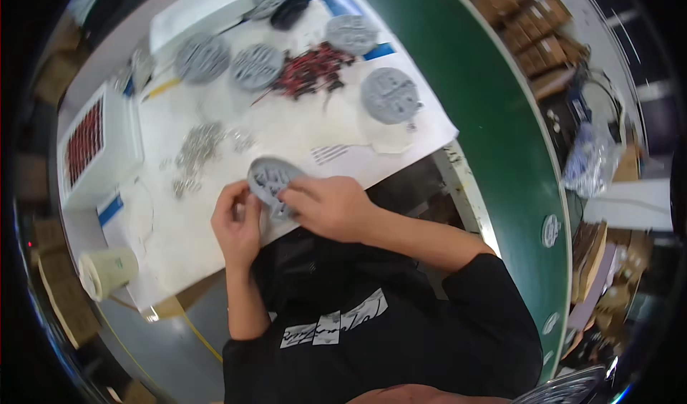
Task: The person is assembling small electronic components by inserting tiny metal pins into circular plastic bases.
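Item: round grey disc (270, 177), studded with small parts, lying at the near edge of a white work sheet (300, 128), between the person's two hands and touched by both

Right hand (330, 205): laid over the disc's near right rim, fingers curled and pressed down on it; what the fingertips pinch, if anything, cannot be told

Left hand (238, 221): just left of the disc, fingers bent inward against its lower edge; whether it pinches a small piece is hidden by the knuckles

Near the disc: a loose scatter of small silvery metal parts (197, 153) to its left; a heap of red and black parts (312, 70) farther up the sheet

Other grey discs: two side by side (202, 57) (256, 66), one above the red heap (351, 33), one to the right (389, 95)

Containers: a white box (114, 153) at the left, its open top showing rows of dark red pieces; a pale paper cup (107, 272) lying on its side near the lower left corner of the sheet; stacked brown cartons (529, 28) at upper right beyond a green belt (494, 118); a clear plastic bag (590, 162) at far right

Labels: blue patches (109, 209) on the sheet, and a white printed panel on the person's black shirt (336, 325), too small to make out

Cut off: the picture's rim is dark and bent; contents of the cartons are not visible
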The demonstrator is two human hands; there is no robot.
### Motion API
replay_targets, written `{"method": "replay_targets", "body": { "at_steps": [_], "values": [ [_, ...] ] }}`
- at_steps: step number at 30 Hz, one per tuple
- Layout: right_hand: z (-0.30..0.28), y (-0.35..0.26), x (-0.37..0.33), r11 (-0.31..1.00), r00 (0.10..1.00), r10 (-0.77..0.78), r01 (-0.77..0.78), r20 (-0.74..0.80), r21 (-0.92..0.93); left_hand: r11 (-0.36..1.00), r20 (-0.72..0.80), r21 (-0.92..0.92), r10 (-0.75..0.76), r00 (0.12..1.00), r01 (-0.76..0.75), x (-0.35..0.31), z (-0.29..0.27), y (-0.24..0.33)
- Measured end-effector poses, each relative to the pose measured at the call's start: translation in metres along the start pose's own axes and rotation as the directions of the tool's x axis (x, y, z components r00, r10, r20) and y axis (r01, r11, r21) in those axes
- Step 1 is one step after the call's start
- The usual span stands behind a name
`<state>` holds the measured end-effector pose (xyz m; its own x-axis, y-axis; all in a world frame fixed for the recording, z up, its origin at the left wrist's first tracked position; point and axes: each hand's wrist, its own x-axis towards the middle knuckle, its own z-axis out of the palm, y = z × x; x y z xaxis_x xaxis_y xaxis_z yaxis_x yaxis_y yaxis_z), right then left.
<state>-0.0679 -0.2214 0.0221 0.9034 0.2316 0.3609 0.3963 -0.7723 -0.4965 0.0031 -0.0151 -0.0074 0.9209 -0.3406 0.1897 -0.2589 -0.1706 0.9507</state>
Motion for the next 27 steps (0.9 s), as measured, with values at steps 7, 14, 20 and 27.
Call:
{"method": "replay_targets", "body": {
  "at_steps": [7,14,20,27],
  "values": [
    [-0.188,0.160,-0.003,0.859,0.611,0.436,-0.501,-0.660,0.104,0.927,-0.019,0.313,0.224,0.974,-0.207,0.015,0.003,0.030],
    [-0.263,0.396,-0.119,0.405,0.414,0.580,-0.894,-0.701,-0.192,0.935,-0.071,0.350,0.085,0.994,-0.055,0.007,-0.005,-0.006],
    [-0.187,0.208,-0.052,0.871,0.868,0.477,-0.445,-0.142,0.208,0.938,-0.067,0.346,0.022,0.998,0.002,0.006,-0.003,0.005],
    [-0.133,0.138,-0.043,0.923,0.935,0.354,-0.349,0.002,-0.164,0.913,0.055,0.375,0.149,0.987,-0.159,0.007,-0.009,-0.010]
  ]
}}
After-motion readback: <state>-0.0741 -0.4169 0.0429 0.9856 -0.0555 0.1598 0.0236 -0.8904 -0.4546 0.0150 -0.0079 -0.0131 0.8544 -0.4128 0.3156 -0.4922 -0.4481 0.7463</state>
